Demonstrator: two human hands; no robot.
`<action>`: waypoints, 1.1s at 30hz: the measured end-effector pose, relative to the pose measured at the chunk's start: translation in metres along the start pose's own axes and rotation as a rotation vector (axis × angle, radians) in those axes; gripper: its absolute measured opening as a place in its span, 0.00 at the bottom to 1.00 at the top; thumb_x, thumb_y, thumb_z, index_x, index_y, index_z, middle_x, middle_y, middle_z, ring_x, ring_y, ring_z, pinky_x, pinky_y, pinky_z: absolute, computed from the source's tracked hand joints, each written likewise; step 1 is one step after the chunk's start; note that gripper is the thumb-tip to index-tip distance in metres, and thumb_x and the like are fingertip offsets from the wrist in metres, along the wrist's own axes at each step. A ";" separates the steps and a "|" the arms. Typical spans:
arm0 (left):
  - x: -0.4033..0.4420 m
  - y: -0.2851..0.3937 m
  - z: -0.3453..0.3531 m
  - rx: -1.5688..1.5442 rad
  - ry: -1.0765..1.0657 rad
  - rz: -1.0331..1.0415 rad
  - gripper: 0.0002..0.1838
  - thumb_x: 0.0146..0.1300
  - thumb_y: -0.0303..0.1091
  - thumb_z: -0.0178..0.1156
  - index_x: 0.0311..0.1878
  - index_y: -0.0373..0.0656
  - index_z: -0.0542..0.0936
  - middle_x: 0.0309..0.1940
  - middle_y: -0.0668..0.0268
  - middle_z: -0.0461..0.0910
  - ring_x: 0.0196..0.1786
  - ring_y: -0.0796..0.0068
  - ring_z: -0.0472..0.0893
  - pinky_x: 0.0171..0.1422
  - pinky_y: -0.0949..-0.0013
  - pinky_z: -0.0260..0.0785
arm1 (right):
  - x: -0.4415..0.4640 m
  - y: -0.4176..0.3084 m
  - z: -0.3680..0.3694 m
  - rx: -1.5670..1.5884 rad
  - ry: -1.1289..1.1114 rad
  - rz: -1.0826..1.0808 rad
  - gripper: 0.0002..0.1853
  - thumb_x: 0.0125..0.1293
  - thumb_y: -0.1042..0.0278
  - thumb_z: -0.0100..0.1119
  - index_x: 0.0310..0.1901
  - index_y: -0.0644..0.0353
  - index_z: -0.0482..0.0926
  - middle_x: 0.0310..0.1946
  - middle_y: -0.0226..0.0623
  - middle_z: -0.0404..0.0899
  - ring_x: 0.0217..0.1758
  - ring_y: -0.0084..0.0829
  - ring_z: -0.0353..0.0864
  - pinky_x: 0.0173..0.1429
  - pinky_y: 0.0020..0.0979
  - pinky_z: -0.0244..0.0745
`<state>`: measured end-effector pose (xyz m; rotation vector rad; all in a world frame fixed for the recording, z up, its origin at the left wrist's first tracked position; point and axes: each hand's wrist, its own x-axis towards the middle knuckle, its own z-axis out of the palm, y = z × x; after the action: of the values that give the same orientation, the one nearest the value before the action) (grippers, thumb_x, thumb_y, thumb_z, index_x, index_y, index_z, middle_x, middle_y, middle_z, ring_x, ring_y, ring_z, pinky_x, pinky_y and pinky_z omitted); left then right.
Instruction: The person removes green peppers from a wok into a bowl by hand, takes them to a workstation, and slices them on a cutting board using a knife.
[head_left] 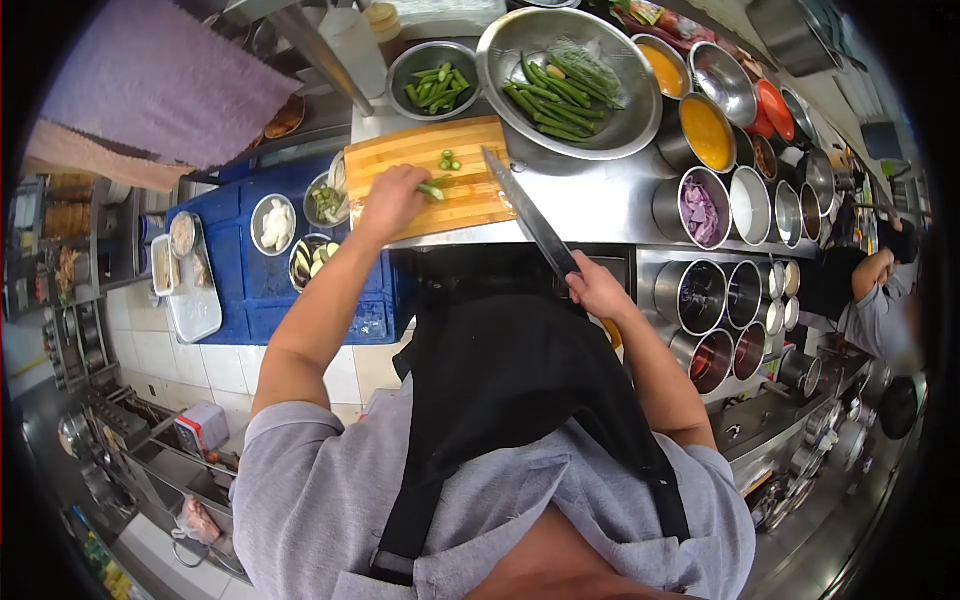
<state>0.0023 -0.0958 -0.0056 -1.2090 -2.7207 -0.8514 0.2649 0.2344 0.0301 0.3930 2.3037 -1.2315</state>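
A wooden cutting board (pixel 400 155) lies on the steel counter. On its left part rests my left hand (pixel 393 203), fingers closed on a piece of okra (pixel 431 191) whose cut end points right. Several short okra ends (pixel 449 161) lie near the board's middle. My right hand (pixel 600 287) grips the handle of a large knife (pixel 530 213). The blade slants up and left, its tip above the board's right edge. Behind the board stand a small steel bowl (pixel 396 100) of okra pieces and a wide steel bowl (pixel 637 122) of whole okra.
On the right are steel pots, one with orange sauce (pixel 709 135) and one with chopped red onion (pixel 704 208). Left of the board, a blue surface (pixel 235 195) carries small bowls and a white tray (pixel 197 310). Another person (pixel 880 290) is at far right.
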 end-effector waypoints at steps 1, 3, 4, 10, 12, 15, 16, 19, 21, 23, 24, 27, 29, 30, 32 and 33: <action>0.007 -0.002 -0.008 -0.046 0.019 0.005 0.14 0.54 0.23 0.66 0.44 0.47 0.83 0.39 0.61 0.84 0.47 0.51 0.82 0.52 0.51 0.75 | -0.003 -0.002 -0.001 -0.021 -0.009 0.009 0.12 0.76 0.67 0.53 0.55 0.61 0.68 0.23 0.44 0.81 0.32 0.51 0.85 0.41 0.47 0.76; 0.034 -0.015 -0.019 -0.157 0.168 0.011 0.15 0.55 0.21 0.65 0.47 0.45 0.83 0.42 0.56 0.85 0.46 0.47 0.83 0.50 0.50 0.77 | -0.007 -0.002 -0.001 -0.014 -0.008 0.032 0.12 0.76 0.66 0.53 0.55 0.61 0.68 0.23 0.44 0.81 0.32 0.50 0.84 0.40 0.47 0.75; 0.054 -0.008 -0.035 -0.140 0.181 -0.049 0.16 0.56 0.22 0.66 0.49 0.44 0.83 0.43 0.55 0.84 0.47 0.47 0.83 0.53 0.52 0.77 | -0.009 -0.001 0.000 -0.020 -0.017 0.052 0.13 0.76 0.66 0.54 0.55 0.60 0.67 0.22 0.43 0.80 0.32 0.50 0.84 0.40 0.47 0.75; 0.175 0.066 -0.033 -0.007 0.231 0.041 0.23 0.59 0.31 0.70 0.59 0.47 0.83 0.58 0.54 0.82 0.64 0.49 0.78 0.70 0.52 0.71 | -0.003 0.017 0.003 -0.071 -0.016 -0.015 0.13 0.76 0.66 0.55 0.56 0.58 0.66 0.34 0.57 0.85 0.44 0.63 0.84 0.47 0.59 0.75; 0.201 0.105 -0.001 -0.094 -0.012 0.021 0.23 0.61 0.34 0.67 0.61 0.48 0.83 0.59 0.55 0.82 0.65 0.49 0.78 0.71 0.51 0.71 | -0.003 0.016 -0.002 -0.065 -0.032 -0.011 0.14 0.75 0.66 0.56 0.56 0.58 0.66 0.38 0.59 0.84 0.47 0.65 0.83 0.49 0.61 0.74; 0.236 0.142 0.072 0.029 -0.392 -0.082 0.22 0.63 0.32 0.63 0.62 0.52 0.83 0.62 0.58 0.81 0.65 0.50 0.78 0.70 0.46 0.72 | -0.002 0.016 -0.007 -0.072 -0.058 -0.012 0.15 0.75 0.65 0.56 0.57 0.57 0.66 0.41 0.61 0.84 0.50 0.66 0.81 0.52 0.63 0.73; 0.241 0.148 0.087 0.027 -0.393 -0.077 0.22 0.63 0.32 0.63 0.62 0.52 0.83 0.62 0.58 0.81 0.65 0.50 0.78 0.70 0.46 0.72 | -0.002 0.016 -0.009 -0.080 -0.062 -0.016 0.15 0.75 0.65 0.56 0.58 0.58 0.66 0.41 0.61 0.85 0.50 0.66 0.82 0.53 0.63 0.73; 0.254 0.154 0.125 0.241 -0.404 -0.190 0.23 0.65 0.30 0.59 0.63 0.57 0.84 0.64 0.61 0.79 0.67 0.51 0.77 0.72 0.41 0.69 | 0.002 0.025 -0.010 -0.104 -0.047 -0.046 0.16 0.76 0.64 0.55 0.59 0.58 0.66 0.42 0.60 0.85 0.51 0.65 0.82 0.54 0.63 0.73; 0.261 0.150 0.138 0.351 -0.443 -0.037 0.23 0.68 0.31 0.56 0.64 0.60 0.83 0.65 0.63 0.77 0.70 0.52 0.75 0.74 0.38 0.66 | 0.004 0.029 -0.012 -0.104 -0.054 -0.048 0.17 0.76 0.63 0.55 0.59 0.59 0.66 0.42 0.60 0.85 0.50 0.65 0.82 0.54 0.63 0.74; 0.260 0.155 0.146 0.346 -0.455 -0.038 0.22 0.69 0.31 0.56 0.64 0.60 0.83 0.64 0.62 0.77 0.71 0.53 0.73 0.76 0.38 0.63 | 0.008 0.032 -0.013 -0.100 -0.068 -0.079 0.17 0.75 0.63 0.55 0.59 0.60 0.66 0.41 0.61 0.85 0.50 0.66 0.82 0.53 0.63 0.74; 0.262 0.157 0.149 0.365 -0.479 -0.081 0.22 0.69 0.31 0.56 0.64 0.60 0.83 0.65 0.62 0.77 0.71 0.53 0.73 0.76 0.37 0.63 | 0.009 0.032 -0.014 -0.105 -0.067 -0.081 0.17 0.75 0.63 0.55 0.59 0.60 0.66 0.41 0.61 0.85 0.50 0.66 0.82 0.53 0.63 0.74; 0.270 0.165 0.153 0.388 -0.484 -0.149 0.22 0.68 0.31 0.57 0.63 0.59 0.83 0.66 0.62 0.77 0.72 0.52 0.73 0.75 0.36 0.63 | 0.007 0.030 -0.018 -0.108 -0.072 -0.070 0.17 0.75 0.63 0.55 0.59 0.60 0.67 0.40 0.62 0.85 0.49 0.66 0.82 0.52 0.63 0.74; 0.266 0.170 0.144 0.371 -0.516 -0.026 0.22 0.67 0.32 0.58 0.64 0.59 0.83 0.66 0.61 0.77 0.73 0.53 0.72 0.76 0.33 0.61 | 0.005 0.022 -0.022 -0.094 -0.088 -0.039 0.16 0.75 0.64 0.55 0.58 0.60 0.67 0.40 0.62 0.84 0.48 0.67 0.82 0.51 0.63 0.73; 0.261 0.168 0.140 0.310 -0.456 0.056 0.21 0.67 0.34 0.60 0.63 0.56 0.83 0.62 0.59 0.80 0.69 0.55 0.76 0.74 0.41 0.66 | 0.007 0.019 -0.022 -0.110 -0.101 -0.049 0.16 0.75 0.64 0.55 0.58 0.60 0.67 0.40 0.62 0.84 0.48 0.67 0.82 0.51 0.63 0.73; 0.257 0.171 0.127 0.081 -0.388 0.058 0.19 0.66 0.34 0.62 0.61 0.52 0.83 0.59 0.59 0.81 0.65 0.56 0.79 0.70 0.46 0.70 | 0.008 0.019 -0.026 -0.056 -0.133 -0.021 0.15 0.76 0.65 0.55 0.57 0.59 0.67 0.38 0.62 0.84 0.47 0.67 0.81 0.49 0.61 0.73; 0.252 0.171 0.117 -0.147 -0.326 0.084 0.18 0.66 0.34 0.64 0.59 0.49 0.83 0.56 0.58 0.83 0.61 0.57 0.82 0.66 0.51 0.74 | 0.007 0.017 -0.028 -0.067 -0.151 -0.029 0.15 0.76 0.65 0.55 0.57 0.59 0.67 0.38 0.62 0.84 0.47 0.67 0.81 0.49 0.61 0.73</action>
<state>-0.0331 0.2251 0.0391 -1.6099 -2.8662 -0.9327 0.2585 0.2673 0.0275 0.2354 2.2221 -1.1528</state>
